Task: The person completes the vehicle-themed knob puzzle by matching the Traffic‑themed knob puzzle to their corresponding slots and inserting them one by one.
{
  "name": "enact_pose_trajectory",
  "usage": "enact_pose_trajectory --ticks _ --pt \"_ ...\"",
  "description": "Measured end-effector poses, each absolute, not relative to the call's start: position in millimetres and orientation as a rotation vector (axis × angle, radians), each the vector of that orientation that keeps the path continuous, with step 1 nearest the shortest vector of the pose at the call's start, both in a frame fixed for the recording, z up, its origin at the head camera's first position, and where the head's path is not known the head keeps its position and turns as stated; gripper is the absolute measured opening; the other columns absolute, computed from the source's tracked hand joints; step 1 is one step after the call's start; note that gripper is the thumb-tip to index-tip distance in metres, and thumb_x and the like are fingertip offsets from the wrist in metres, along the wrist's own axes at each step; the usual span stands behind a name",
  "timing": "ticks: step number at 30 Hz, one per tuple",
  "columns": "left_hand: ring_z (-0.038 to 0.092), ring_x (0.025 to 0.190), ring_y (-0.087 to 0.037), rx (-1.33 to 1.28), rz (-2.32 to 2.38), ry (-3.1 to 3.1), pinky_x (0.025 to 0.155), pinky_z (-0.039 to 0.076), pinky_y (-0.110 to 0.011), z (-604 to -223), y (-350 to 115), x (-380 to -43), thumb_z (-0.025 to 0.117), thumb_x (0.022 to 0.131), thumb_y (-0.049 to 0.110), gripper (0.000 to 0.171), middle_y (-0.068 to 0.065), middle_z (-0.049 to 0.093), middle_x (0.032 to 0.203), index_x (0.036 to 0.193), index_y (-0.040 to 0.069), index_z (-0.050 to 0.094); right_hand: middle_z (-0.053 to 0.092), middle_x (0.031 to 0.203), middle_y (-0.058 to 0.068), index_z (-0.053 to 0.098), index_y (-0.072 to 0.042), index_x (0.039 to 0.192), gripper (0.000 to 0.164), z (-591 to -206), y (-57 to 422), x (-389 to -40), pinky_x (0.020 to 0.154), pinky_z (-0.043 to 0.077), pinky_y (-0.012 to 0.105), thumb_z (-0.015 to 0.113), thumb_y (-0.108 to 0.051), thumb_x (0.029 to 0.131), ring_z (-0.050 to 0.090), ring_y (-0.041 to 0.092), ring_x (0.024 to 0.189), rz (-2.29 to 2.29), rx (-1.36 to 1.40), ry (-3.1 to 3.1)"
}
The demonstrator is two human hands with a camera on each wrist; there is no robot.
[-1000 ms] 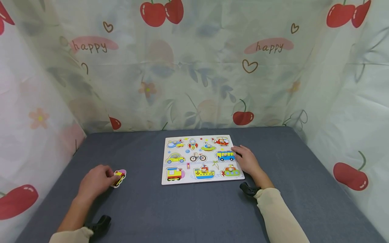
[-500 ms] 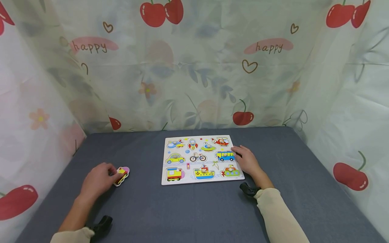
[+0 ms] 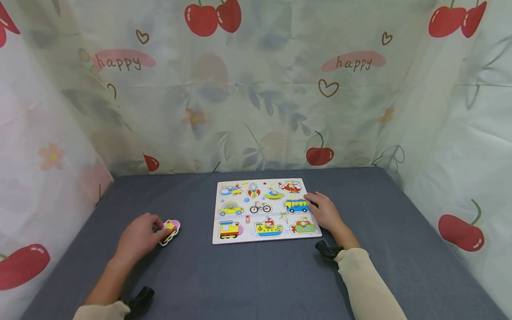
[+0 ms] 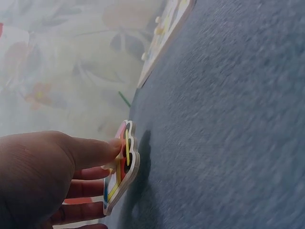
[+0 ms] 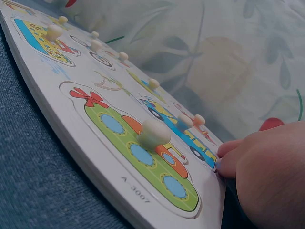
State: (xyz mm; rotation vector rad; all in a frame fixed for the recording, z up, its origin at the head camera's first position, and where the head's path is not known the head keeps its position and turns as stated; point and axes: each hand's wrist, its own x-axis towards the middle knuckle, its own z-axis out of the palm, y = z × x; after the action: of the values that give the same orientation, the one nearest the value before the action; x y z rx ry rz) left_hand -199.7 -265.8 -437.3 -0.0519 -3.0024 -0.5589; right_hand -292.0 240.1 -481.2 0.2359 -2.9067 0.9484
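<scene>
In the head view my left hand (image 3: 139, 234) is at the left of the table, holding a wooden train puzzle piece (image 3: 173, 227). Up close in the left wrist view, thumb and fingers pinch the train piece (image 4: 127, 167) by its knob, with its flat face tilted and a shadow on the cloth beside it. A white wooden puzzle board (image 3: 249, 231) lies mid-table, bearing knobbed vehicle pieces; its lower left train place shows a printed train. My right hand (image 3: 326, 212) rests at the board's right edge, fingers relaxed by the bus piece (image 5: 183, 128) and submarine piece (image 5: 143, 155).
A dark grey cloth covers the table (image 3: 256, 280). Patterned curtains (image 3: 256, 111) stand behind and at both sides. Black wrist bands (image 3: 328, 250) sit on both forearms. Bare cloth lies between the train piece and the board.
My left hand has moved a little to the right with the train piece, closer to the board. The right hand and the board have stayed in place.
</scene>
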Motion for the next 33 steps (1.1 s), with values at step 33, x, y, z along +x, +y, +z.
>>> enact_pose_trajectory --ticks 33 --pt "0.049 0.073 -0.018 -0.255 -0.478 -2.971 0.06 0.043 -0.036 -448.2 -200.6 -195.3 0.082 0.076 0.036 0.026 0.002 0.053 0.079 0.074 0.019 0.063 0.047 0.145 0.016 0.052 -0.004 0.14 0.041 -482.0 240.2 -292.8 0.11 0.021 0.059 0.054 -0.012 0.1 0.026 0.037 0.141 0.962 0.24 -2.902"
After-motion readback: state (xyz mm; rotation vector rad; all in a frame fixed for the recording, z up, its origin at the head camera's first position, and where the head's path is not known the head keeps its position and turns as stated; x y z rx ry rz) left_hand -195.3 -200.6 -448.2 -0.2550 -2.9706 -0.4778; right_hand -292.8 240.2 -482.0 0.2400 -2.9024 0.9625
